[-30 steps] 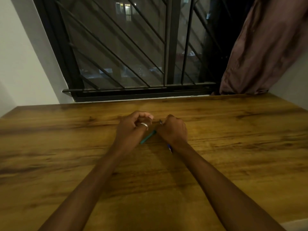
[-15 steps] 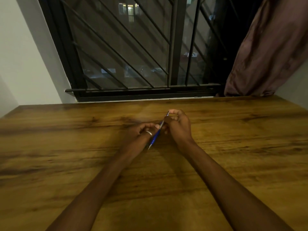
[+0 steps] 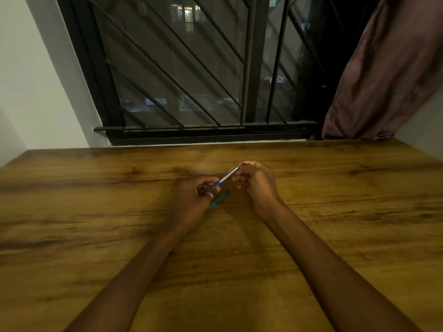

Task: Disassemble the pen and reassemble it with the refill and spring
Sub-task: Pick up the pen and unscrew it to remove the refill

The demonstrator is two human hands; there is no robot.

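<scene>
A silver and blue pen (image 3: 227, 176) is held slantwise above the wooden table (image 3: 96, 212), near the middle. My right hand (image 3: 257, 183) pinches its upper silver end, where the clip is. My left hand (image 3: 194, 198), with a ring on one finger, grips the lower blue end. A second, teal pen (image 3: 219, 199) lies flat on the table just below and between my hands, partly hidden by my left fingers. No refill or spring shows apart from the pen.
A barred black window frame (image 3: 203, 135) runs along the table's far edge. A brown curtain (image 3: 383, 80) hangs at the back right, touching the table's corner. White walls stand on both sides.
The pen has been lifted a little and turned flatter between my hands. My left hand has slid along to its blue end. The teal pen now shows lying on the table.
</scene>
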